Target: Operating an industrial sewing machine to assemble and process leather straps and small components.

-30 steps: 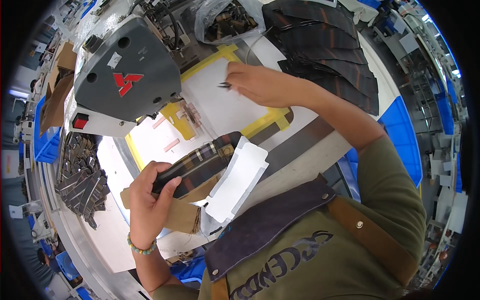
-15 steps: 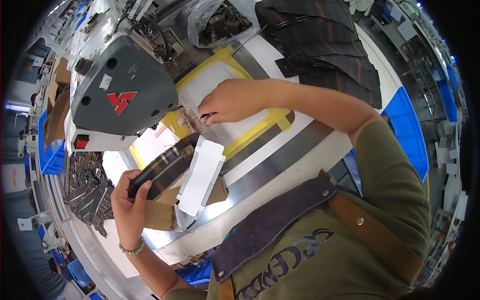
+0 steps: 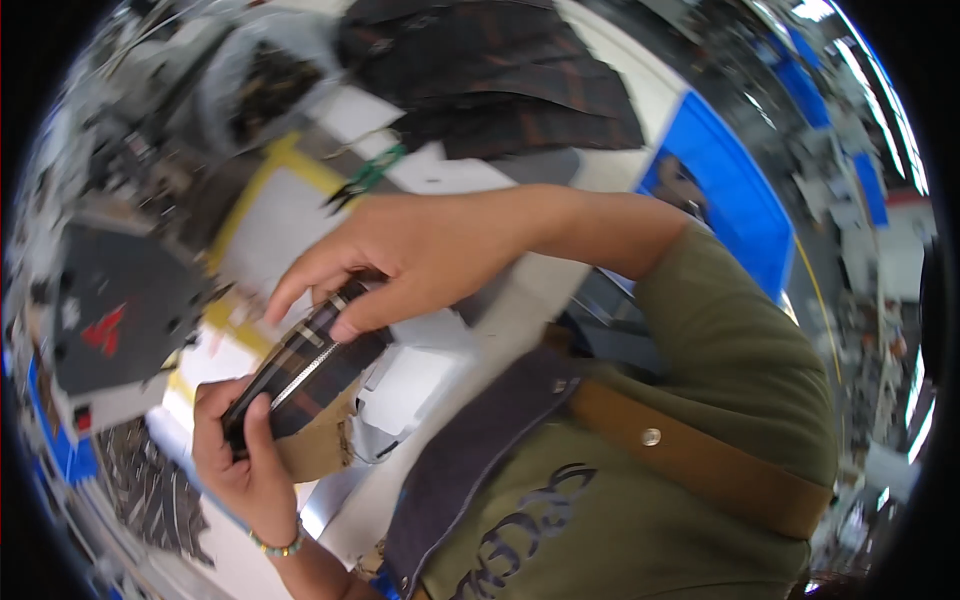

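From where I stand, the pale desk [image 3: 505,305] spreads under everything, with a grey machine head [image 3: 130,310] at its left side and dark plaid panels [image 3: 500,70] heaped along its far side. The plaid piece [image 3: 328,388] is up in both hands, just above the desk near the machine: the left hand [image 3: 240,455] clamps the near end, thumb on top, while the right hand [image 3: 400,255] has the other end between thumb and fingers, so each grip is closed on cloth. A zipper [image 3: 300,378] already runs along it; I'd judge that part done, though I can't tell whether any stitching remains. Half a second ago the left hand held it alone and the right was off by the machine; now both have it, and the view has swung, pushing the machine leftward.
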`<control>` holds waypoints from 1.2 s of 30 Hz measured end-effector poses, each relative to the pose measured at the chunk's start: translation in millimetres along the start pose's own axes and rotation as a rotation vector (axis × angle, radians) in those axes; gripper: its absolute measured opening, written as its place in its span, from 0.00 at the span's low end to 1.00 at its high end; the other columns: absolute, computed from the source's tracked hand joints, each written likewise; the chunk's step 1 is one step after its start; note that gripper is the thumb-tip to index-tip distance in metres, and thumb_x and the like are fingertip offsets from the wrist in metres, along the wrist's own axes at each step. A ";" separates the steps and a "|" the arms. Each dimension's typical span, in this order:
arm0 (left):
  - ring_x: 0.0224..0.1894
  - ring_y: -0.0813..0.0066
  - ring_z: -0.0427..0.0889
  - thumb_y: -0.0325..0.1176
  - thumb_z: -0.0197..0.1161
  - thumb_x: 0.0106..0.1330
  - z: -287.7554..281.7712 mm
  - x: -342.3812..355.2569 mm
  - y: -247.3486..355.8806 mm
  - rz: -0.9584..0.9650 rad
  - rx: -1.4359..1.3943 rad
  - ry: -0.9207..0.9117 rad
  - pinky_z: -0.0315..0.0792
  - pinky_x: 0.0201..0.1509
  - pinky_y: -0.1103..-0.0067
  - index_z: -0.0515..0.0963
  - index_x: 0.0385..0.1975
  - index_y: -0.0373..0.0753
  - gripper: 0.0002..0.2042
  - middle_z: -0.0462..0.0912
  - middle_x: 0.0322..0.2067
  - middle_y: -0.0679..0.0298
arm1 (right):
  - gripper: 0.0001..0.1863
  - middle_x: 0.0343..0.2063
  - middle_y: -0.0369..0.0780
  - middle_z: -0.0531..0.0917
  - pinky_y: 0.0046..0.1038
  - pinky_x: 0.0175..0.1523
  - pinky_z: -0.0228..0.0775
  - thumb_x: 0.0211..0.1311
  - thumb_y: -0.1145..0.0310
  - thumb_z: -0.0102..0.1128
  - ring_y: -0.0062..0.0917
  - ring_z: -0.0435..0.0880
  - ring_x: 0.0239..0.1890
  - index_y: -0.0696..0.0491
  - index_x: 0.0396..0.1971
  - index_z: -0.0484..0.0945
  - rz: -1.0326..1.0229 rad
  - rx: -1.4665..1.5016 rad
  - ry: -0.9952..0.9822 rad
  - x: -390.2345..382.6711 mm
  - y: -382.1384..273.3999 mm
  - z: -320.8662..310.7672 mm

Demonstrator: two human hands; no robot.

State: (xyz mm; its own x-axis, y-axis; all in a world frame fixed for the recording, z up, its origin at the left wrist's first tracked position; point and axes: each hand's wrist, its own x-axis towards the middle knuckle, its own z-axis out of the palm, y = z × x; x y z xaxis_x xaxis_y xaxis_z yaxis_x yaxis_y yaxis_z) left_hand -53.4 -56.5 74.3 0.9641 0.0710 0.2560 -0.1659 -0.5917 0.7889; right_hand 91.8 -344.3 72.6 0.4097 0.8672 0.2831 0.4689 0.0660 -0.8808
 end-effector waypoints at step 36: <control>0.79 0.43 0.65 0.53 0.56 0.80 9.3 -41.3 -100.9 0.140 0.645 -0.158 0.58 0.81 0.51 0.69 0.76 0.34 0.34 0.70 0.77 0.50 | 0.24 0.64 0.46 0.83 0.47 0.74 0.70 0.77 0.55 0.65 0.39 0.83 0.67 0.57 0.62 0.83 -0.268 -0.255 0.748 -204.1 -64.7 -148.8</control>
State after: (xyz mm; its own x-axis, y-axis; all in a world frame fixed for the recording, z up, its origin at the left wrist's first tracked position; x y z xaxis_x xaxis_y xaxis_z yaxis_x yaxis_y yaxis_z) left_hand -74.6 -7.3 -21.1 0.9695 -0.1299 0.2080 -0.1812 -0.9510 0.2507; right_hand 94.3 -599.0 128.3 0.6286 0.2756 0.7273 0.7503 0.0312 -0.6603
